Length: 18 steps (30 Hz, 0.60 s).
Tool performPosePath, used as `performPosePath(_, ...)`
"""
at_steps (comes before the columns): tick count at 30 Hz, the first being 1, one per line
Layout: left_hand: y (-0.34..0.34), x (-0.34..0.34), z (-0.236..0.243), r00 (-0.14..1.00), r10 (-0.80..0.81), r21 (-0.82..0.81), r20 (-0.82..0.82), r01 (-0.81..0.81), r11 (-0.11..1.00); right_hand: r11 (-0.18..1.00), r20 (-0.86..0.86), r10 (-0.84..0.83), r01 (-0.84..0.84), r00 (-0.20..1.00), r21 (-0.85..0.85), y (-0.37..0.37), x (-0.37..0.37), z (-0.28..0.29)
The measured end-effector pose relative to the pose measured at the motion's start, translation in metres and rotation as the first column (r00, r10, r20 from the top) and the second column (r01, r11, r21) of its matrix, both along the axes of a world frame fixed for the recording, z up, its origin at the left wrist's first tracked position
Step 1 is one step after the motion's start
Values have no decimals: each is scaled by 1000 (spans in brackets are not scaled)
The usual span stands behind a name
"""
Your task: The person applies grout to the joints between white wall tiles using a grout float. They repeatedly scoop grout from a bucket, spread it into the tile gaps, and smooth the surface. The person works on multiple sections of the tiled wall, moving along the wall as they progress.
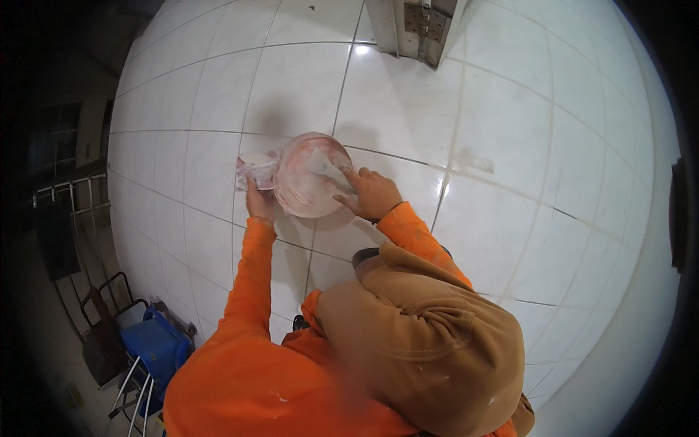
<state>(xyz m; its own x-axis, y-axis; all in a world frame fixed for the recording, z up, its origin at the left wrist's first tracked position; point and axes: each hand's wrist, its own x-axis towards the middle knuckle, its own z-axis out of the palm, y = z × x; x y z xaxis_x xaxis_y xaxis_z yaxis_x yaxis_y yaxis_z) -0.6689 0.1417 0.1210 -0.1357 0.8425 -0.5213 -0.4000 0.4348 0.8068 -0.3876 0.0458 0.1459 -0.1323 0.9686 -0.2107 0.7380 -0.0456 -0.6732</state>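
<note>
Smeared pinkish bowl (293, 198); scraper (320, 163) over; rectangular tool (255, 179) beside.

- Left hand (261, 198) grips a pinkish, white-smeared flat piece (256, 176) just beside a round, smeared bowl (297, 191).
- Right hand (376, 195) holds a scraper (320, 164), its pale blade over the bowl.
- 2 orange sleeves (247, 273) extend above white floor tiles (502, 131).
- Blue chair (154, 339), lower left; metal hinge (428, 23), top.
</note>
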Motion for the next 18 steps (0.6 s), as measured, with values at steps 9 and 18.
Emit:
performPosePath(9,6,4,-7,945,-157,137,-287,202,970,960,-337,-258,279,905,13,-17,-21,-37)
performPosePath(18,-7,63,70,935,-346,247,-76,353,902,833,-543,-420,546,727,87,-83,45,34)
